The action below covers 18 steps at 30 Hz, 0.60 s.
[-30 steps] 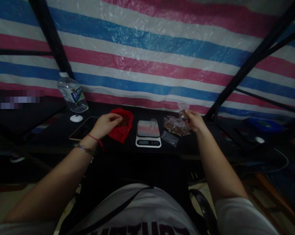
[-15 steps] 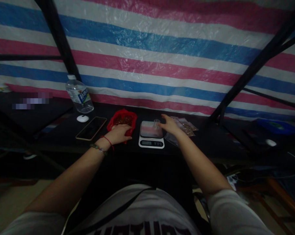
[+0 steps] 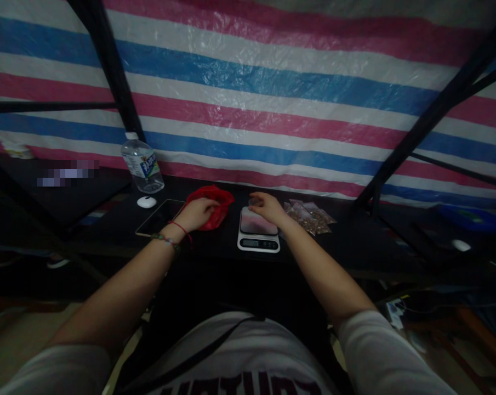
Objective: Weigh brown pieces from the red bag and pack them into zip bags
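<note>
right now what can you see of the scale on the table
The scale is a small flat kitchen type, white plastic by its look, with a glossy pinkish-grey top and a dark display strip along its near edge; the digits are unreadable. It lies level on the black table, between a red bag and clear packets. The right hand rests over its far edge.

You face a pink, white and blue striped tarp from nine to three o'clock, crossed by black poles. A dark table sits at twelve. The light is dim.
</note>
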Each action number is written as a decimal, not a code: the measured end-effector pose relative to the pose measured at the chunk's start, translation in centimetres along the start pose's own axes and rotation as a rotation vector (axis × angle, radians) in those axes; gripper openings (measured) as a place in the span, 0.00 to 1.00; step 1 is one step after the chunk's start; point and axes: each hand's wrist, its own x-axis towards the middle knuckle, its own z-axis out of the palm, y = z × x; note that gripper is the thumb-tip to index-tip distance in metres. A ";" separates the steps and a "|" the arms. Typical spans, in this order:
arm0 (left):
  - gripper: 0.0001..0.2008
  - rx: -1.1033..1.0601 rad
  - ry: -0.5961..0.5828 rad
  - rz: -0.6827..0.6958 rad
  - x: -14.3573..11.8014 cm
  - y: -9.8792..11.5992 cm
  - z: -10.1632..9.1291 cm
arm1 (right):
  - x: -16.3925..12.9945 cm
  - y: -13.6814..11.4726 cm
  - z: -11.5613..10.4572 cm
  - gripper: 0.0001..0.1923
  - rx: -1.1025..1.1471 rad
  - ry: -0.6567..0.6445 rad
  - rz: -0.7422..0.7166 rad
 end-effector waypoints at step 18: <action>0.22 -0.575 0.631 -0.547 -1.6 -3.3 0.9 | 4.3 -6.5 7.0 0.14 -0.177 -0.316 -0.031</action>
